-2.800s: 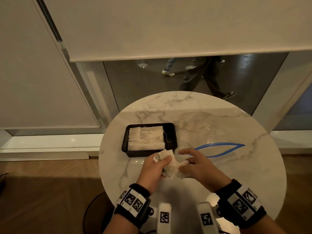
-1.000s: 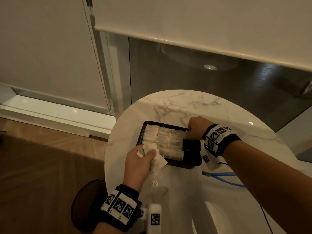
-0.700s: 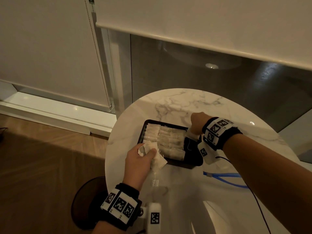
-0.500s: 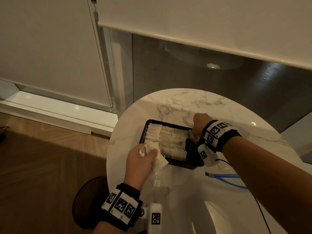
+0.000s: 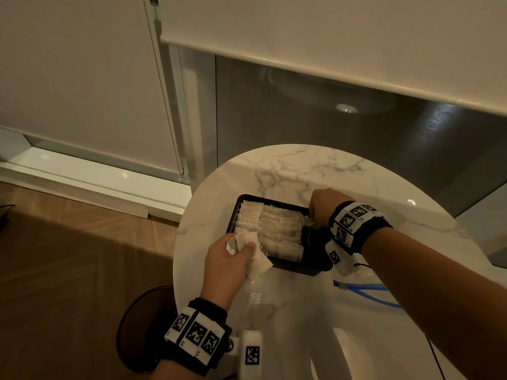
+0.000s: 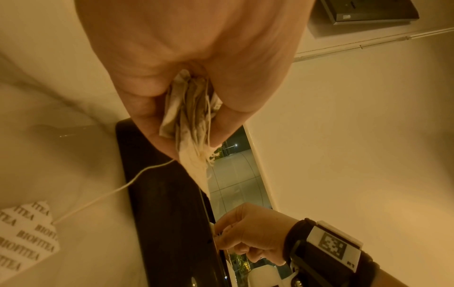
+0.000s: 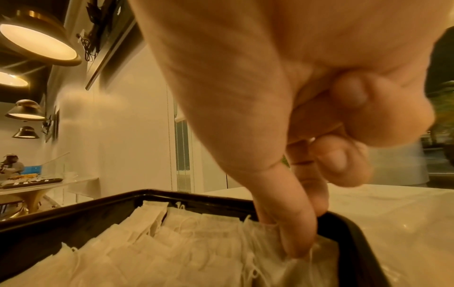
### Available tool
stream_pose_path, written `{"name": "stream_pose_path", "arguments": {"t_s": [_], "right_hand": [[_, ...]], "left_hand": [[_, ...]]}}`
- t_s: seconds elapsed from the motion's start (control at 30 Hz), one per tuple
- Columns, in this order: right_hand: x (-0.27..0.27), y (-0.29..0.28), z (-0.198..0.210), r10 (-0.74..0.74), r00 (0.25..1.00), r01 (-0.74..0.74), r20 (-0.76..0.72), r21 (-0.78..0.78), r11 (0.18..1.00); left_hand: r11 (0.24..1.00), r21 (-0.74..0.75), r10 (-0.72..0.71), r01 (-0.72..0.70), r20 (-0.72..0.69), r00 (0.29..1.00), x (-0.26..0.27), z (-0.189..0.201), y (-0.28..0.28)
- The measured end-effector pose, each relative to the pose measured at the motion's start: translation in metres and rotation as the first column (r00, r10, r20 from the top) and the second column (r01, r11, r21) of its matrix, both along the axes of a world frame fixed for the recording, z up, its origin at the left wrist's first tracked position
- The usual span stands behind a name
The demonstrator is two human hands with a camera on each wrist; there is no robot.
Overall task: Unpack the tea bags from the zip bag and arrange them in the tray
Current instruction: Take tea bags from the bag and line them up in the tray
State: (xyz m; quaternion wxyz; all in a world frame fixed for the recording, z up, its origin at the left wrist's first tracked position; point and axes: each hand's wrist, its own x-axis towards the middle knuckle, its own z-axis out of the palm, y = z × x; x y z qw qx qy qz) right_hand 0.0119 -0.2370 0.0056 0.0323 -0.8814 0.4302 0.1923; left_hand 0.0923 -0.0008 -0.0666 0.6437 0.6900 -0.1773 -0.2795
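Tea bags (image 5: 270, 231) fill the black tray (image 5: 315, 263) in rows; light, soft, best pinched by a corner. Head view: my left hand (image 5: 227, 259) clutches a spare bunch (image 5: 255, 256); left wrist view: its fingers curl round them; right wrist view: my right hand (image 7: 290, 229) pinches one bag (image 7: 302, 260) at the tray's far end.
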Motion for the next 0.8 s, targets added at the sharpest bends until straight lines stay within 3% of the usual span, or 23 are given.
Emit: {"name": "stream_pose_path", "arguments": {"t_s": [0.33,0.6,0.8], "right_hand": [[-0.001,-0.001,-0.004,-0.049,0.999,0.049,-0.016,0.033,0.998],[-0.006,0.004,-0.005,-0.049,0.994,0.053,0.098,-0.036,0.998],[-0.012,0.005,0.001,-0.114,0.97,0.112,0.213,0.021,0.993]], "left_hand": [[1.0,-0.01,-0.008,0.007,-0.012,1.0,-0.001,0.002,0.001],[1.0,-0.014,-0.003,0.003,-0.01,1.0,-0.001,0.003,0.002],[1.0,-0.009,-0.001,0.001,-0.012,1.0,-0.002,0.004,0.002]]}}
